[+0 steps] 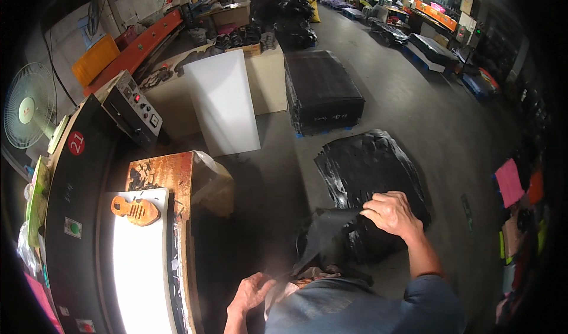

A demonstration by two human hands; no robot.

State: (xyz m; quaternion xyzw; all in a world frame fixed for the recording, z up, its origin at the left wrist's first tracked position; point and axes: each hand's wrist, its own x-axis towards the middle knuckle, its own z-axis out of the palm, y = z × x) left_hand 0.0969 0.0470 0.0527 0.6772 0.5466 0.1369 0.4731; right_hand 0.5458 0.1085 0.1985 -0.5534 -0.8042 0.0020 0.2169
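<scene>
Your right hand [391, 215] pinches a thin, black, flexible sheet [326, 228], its length slanting down-left from that grip; whether your left hand [251, 291] grips anything is unclear.

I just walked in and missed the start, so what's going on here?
The person's right hand grips a dark sheet by its edge, near a stack of black sheets. The left hand is lower in view; whether it holds anything is unclear. To the left, a tan slotted piece lies on a white board.
</scene>
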